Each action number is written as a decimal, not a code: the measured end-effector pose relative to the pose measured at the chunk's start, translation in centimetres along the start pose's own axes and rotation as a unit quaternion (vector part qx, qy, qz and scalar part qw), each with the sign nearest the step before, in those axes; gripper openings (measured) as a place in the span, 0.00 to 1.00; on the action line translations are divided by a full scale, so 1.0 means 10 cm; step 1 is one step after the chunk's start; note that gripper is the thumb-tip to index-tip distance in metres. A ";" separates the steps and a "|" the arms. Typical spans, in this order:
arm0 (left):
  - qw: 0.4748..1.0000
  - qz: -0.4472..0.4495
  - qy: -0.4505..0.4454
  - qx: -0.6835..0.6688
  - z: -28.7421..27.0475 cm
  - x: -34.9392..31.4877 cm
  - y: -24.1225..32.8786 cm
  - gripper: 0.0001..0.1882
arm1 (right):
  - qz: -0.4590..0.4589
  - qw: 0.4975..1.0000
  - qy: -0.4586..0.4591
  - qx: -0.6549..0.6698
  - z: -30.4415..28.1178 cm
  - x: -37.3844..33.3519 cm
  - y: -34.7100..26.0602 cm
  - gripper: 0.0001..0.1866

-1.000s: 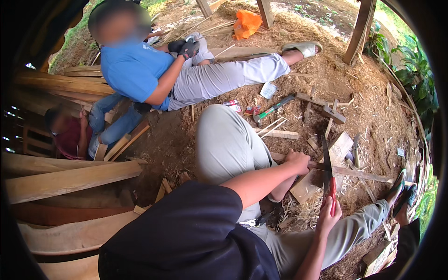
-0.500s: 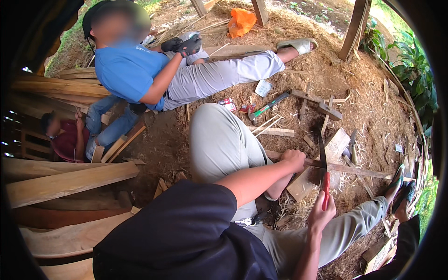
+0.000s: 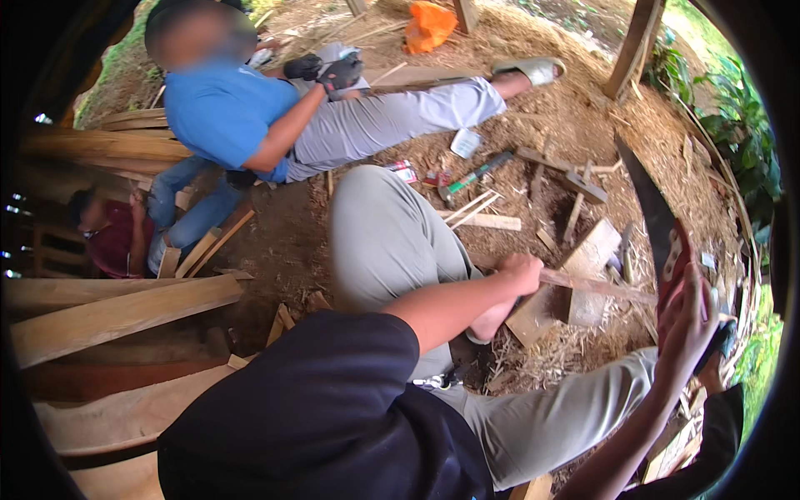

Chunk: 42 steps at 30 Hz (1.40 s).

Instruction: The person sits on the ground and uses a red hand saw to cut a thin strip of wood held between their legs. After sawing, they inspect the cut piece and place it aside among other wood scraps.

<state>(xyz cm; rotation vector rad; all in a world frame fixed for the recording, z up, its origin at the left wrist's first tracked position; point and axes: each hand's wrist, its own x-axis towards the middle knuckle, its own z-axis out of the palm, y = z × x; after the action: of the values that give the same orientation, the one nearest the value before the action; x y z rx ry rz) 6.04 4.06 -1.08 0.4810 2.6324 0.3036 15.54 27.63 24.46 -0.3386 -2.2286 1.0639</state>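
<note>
My left hand (image 3: pixel 521 271) is closed on the near end of a long, thin wooden strip (image 3: pixel 600 284). The strip lies across a short wooden block (image 3: pixel 593 250) on the ground, between my bent knee and outstretched leg. At the right, my right hand (image 3: pixel 687 310) grips the red handle of a handsaw (image 3: pixel 652 196). Its dark, tapering blade points up and away, off to the right of the strip and apart from it. My right fingers are partly blurred around the handle.
A green-handled hammer (image 3: pixel 475 180), a wooden mallet-like piece (image 3: pixel 575 183) and thin sticks lie beyond the block. A person in a blue shirt (image 3: pixel 225 112) sits at the far left, wearing dark gloves. Planks (image 3: pixel 125 321) are stacked on the left; wood shavings cover the ground.
The handsaw has come off the strip and swung right and up in my right hand, its blade now turned broadside. My left hand keeps its hold on the strip.
</note>
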 end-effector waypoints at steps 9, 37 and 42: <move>0.999 -0.037 -0.039 -0.004 -0.16 -0.06 0.04 0.13 | 0.227 0.970 -0.077 0.038 -0.33 -1.33 0.00 0.18; 0.996 -0.024 -0.090 0.005 -0.18 0.03 0.07 0.13 | 0.425 0.893 -0.126 0.074 -0.66 -1.54 -0.83 0.16; 0.995 -0.028 -0.092 -0.002 -0.24 -0.03 0.10 0.14 | 0.291 0.944 -0.154 0.024 0.12 -1.41 -0.15 0.15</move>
<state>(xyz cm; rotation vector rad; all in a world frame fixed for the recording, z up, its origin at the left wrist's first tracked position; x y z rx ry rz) 5.53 4.55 1.41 0.4138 2.4607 0.2343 25.59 19.20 18.93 -0.9067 -2.4329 1.5620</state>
